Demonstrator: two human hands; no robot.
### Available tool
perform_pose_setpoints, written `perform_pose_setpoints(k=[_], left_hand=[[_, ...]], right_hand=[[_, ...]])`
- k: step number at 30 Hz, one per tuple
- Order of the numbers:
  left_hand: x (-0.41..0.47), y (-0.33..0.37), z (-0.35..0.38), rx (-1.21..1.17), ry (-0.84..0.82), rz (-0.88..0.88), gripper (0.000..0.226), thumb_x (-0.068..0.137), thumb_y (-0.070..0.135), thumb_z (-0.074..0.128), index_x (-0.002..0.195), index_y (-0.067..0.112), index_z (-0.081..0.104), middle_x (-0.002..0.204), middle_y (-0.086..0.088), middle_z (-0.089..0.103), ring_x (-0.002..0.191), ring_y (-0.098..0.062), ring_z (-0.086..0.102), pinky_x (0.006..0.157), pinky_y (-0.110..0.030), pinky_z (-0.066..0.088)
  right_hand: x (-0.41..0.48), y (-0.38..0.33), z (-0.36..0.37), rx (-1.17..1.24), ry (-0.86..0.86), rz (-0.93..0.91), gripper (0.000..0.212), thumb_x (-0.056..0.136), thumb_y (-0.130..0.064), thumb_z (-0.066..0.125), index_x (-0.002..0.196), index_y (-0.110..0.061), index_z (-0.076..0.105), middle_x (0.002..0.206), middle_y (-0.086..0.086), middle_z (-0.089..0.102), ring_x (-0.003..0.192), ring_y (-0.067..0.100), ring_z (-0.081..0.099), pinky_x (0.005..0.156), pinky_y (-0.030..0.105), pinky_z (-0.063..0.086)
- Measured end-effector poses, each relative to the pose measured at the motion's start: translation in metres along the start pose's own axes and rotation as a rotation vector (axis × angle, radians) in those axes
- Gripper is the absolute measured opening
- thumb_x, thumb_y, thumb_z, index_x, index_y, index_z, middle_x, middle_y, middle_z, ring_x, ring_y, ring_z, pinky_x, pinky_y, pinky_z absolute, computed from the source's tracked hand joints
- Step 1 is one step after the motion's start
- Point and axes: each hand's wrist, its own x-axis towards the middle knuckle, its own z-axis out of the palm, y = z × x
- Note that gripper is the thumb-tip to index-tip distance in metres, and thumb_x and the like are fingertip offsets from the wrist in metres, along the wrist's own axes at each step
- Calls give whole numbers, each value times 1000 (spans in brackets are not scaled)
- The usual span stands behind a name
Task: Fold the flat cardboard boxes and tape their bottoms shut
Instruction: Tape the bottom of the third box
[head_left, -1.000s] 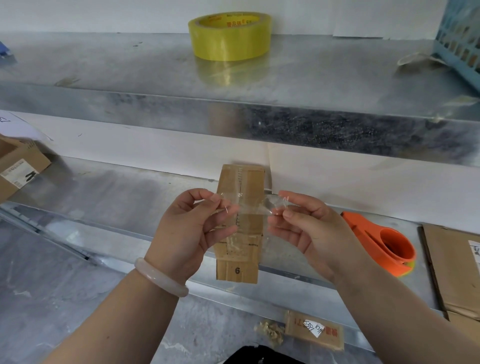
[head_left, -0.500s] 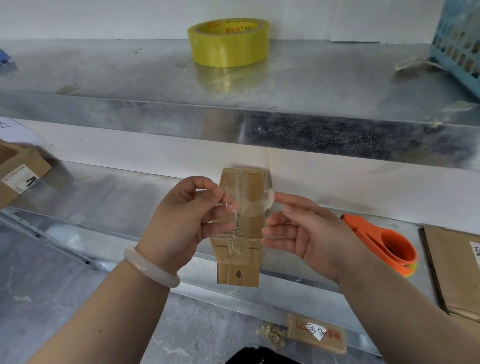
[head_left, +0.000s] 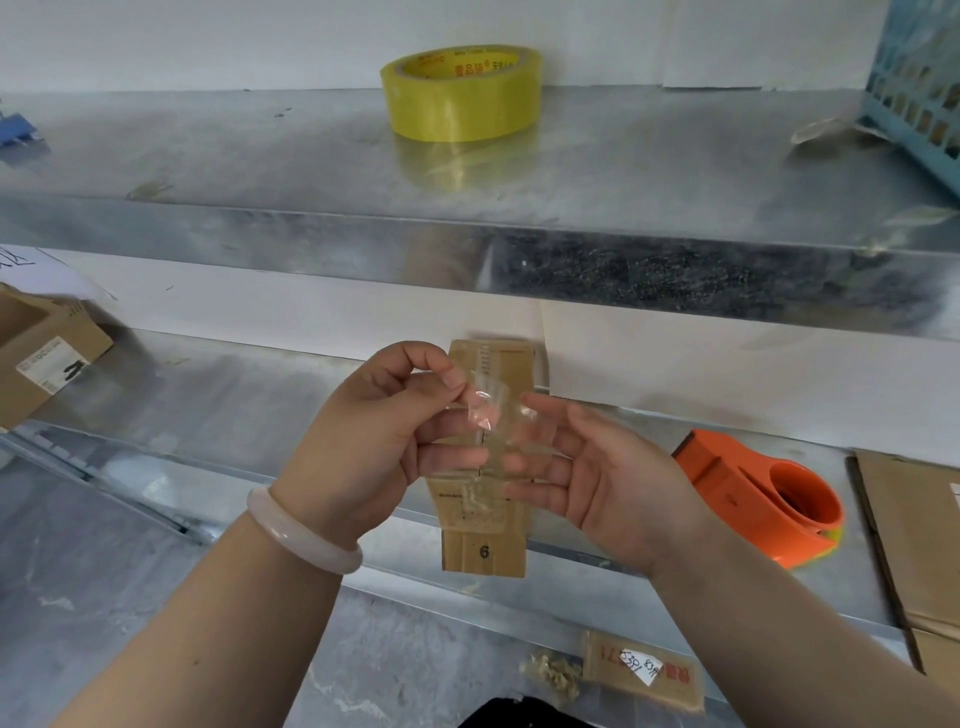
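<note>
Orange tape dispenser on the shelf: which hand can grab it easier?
Probably the right hand: its fingers are straight, and the orange plastic tape dispenser lies nearer it. The left hand is busy pinching a crumpled piece of clear tape.

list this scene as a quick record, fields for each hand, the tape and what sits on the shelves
left hand: pinches clear tape strip between thumb and forefinger
right hand: fingers relaxed, tips at the strip's right end; contact unclear
small cardboard box: flattened, marked 6, behind the hands; support hidden
yellow tape roll: on upper shelf
orange tape dispenser: on lower shelf, right of the hands
flat cardboard boxes: far right
open cardboard box: far left
</note>
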Motion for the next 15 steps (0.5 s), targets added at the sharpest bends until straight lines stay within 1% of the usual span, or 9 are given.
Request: perform_pose_setpoints(k=[2,3,5,6,8,10,13,15], left_hand=[[0,1,-2,0,7,1,11,75,17,62,82,12,55,70,-7,66,61,-16,68,52,-33,59],[0,2,-3,1,11,-1,11,75,17,62,82,12,55,70,-6,67,61,-16,68,53,-33,60],[0,1,-5,2,18,-8,11,74,17,62,82,12,55,70,-6,67,61,-16,68,53,-33,60],[0,1,-6,2,21,-10,10,74,16,61,81,12,55,70,-6,67,61,-16,68,54,-33,60],[0,0,-7,1,26,-14,10,75,16,61,81,12,55,69,-5,66,62,-16,68,54,-33,60],[1,0,-8,1,30,-12,9,75,16,61,81,13,55,69,-5,66,63,-17,68,53,-32,60],[1,1,-9,19,26,0,10,75,17,61,81,13,54,70,-6,66,65,-18,69,54,-32,60],[2,0,-10,29,30,8,7,78,15,61,81,13,55,70,-6,65,66,-19,70,54,-32,60]], right_hand=[[-4,-4,-1,-34,-10,-53,33,95,-24,44,105,-10,72,90,16,71,71,27,72,65,41,61],[-6,-6,-1,-76,-8,-98,29,90,-25,51,99,-12,75,88,16,71,70,26,71,64,41,61],[-10,-10,-1,-204,19,-187,20,75,-22,67,90,-13,77,85,15,72,70,25,72,62,40,61],[-12,-11,-2,-284,44,-218,19,71,-18,70,89,-12,76,84,15,72,70,25,72,62,38,61],[-13,-13,-3,-439,105,-269,14,79,-5,68,91,-9,74,82,15,73,69,24,72,65,38,61],[-14,-14,-2,-538,168,-301,15,86,3,64,91,-9,72,76,12,73,66,23,72,67,37,62],[-16,-17,-3,-617,195,-315,15,87,1,65,89,-10,73,70,10,72,66,23,72,69,38,62],[-18,-19,-5,-605,175,-297,12,86,0,65,91,-7,73,70,11,72,67,23,71,70,38,61]])
